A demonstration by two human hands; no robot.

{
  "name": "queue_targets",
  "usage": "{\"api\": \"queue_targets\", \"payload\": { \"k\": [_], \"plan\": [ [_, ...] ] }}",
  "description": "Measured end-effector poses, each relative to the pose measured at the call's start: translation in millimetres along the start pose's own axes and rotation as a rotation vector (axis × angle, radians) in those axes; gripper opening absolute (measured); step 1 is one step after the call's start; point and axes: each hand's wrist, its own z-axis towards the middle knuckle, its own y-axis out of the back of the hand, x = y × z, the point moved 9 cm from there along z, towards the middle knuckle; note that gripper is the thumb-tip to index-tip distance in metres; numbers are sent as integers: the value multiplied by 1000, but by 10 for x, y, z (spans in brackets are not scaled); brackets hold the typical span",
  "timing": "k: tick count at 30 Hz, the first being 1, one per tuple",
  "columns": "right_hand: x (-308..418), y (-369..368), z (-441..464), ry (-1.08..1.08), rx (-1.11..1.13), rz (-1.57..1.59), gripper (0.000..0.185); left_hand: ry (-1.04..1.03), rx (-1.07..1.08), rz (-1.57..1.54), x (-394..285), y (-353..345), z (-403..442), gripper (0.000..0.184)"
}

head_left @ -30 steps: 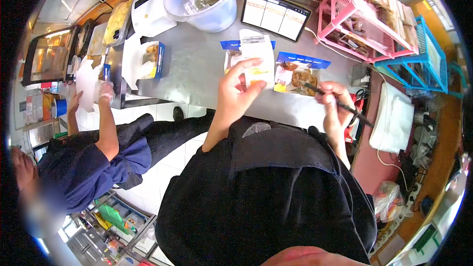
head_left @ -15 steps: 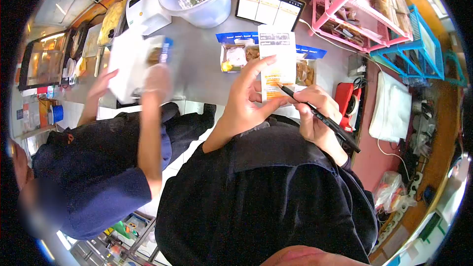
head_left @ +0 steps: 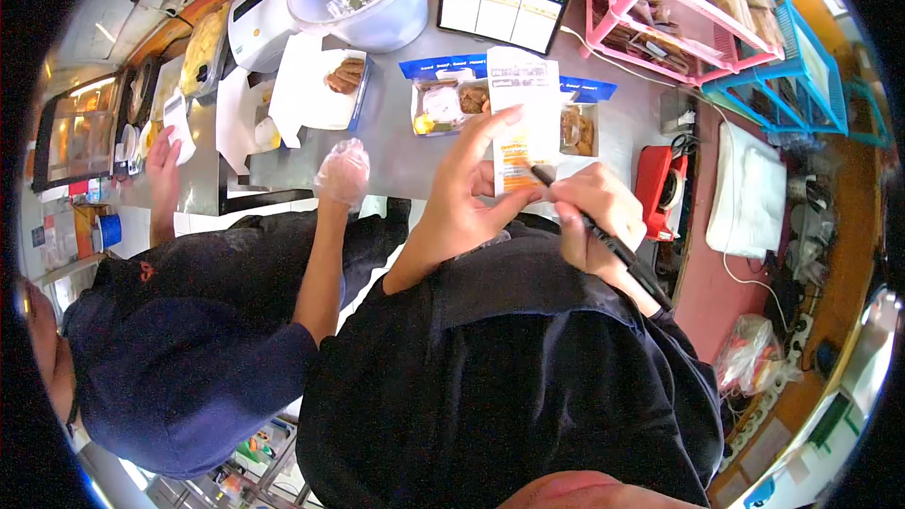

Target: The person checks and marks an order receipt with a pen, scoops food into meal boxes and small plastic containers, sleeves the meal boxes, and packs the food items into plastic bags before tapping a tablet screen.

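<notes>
In the middle of the head view, my left hand [head_left: 471,184] pinches a white paper receipt [head_left: 520,94] upright between thumb and fingers. Orange highlighted lines show on the lower half of the receipt. My right hand [head_left: 601,217] is closed around a black marker pen [head_left: 627,259], whose tip is at the receipt's lower right part. Behind the receipt, partly hidden by it, stand open food boxes with blue-printed lids: one box [head_left: 421,104] shows a white wrapped item and brown food, and another box [head_left: 591,127] on the right holds brown pieces.
A co-worker's gloved hand [head_left: 343,172] and other hand with a paper slip [head_left: 176,123] are at left, near an open box of brown food [head_left: 353,113]. Behind are a plastic tub [head_left: 396,24], a tablet [head_left: 500,5] and a pink rack [head_left: 660,66]. A red tape dispenser [head_left: 652,184] stands right.
The co-worker has put down the white box on the counter and now has a paper slip in one hand. The marker's tip has shifted slightly; the receipt stays in my left hand.
</notes>
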Motion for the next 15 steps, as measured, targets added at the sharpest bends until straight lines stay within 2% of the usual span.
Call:
{"api": "queue_targets", "payload": {
  "k": [3,6,9,15],
  "plan": [
    [14,-76,-50,72,-7,16,10,23,10,33,-19,3,0,70],
    [-14,-80,-46,84,3,8,27,20,14,31,11,-6,-4,70],
    [-49,-50,-44,0,0,-11,11,22,8,16,38,-9,-9,69],
    [-169,18,-86,-75,11,-74,9,29,-53,101,139,97,-43,70]
  ]
}}
